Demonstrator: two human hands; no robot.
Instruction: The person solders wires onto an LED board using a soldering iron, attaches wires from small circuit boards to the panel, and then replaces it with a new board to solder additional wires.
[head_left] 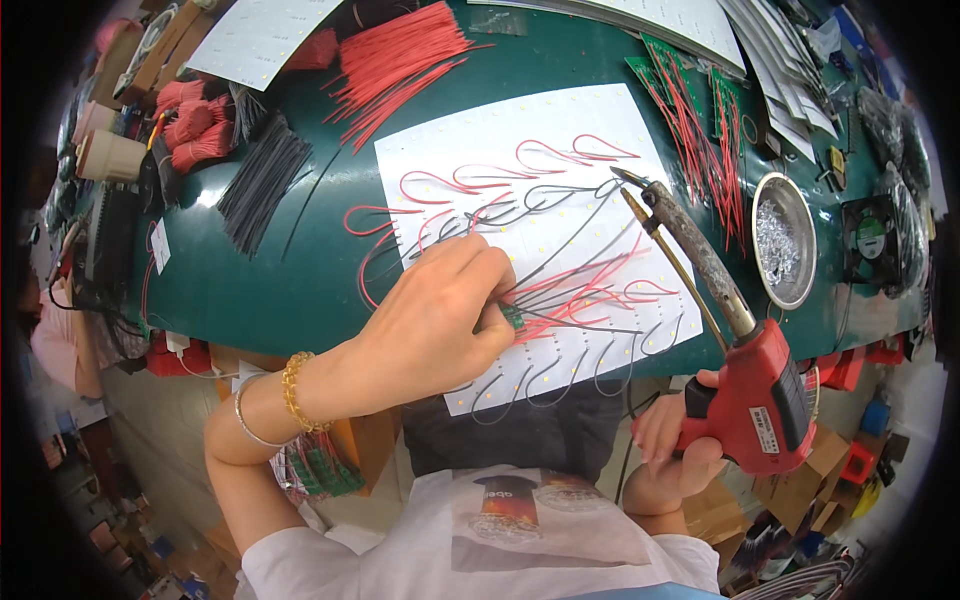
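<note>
White printed shirt (520, 540), bracelets (290, 395) (gold, silver)

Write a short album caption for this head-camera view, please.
Left hand pinches a small green board with red and black wires on a white panel; right hand holds a red soldering gun.

left hand (435, 320) pinching green connector (513, 318), right hand (672, 440) gripping soldering gun (745, 370)

An electronics assembly workshop. On the green worktop (300, 270) beyond the fingers (480, 262) lie bundles of cut red wires (395, 60) and black wires (262, 180). Right of them are a soldering gun (745, 385) and a dish of solder scraps (783, 240).
</note>
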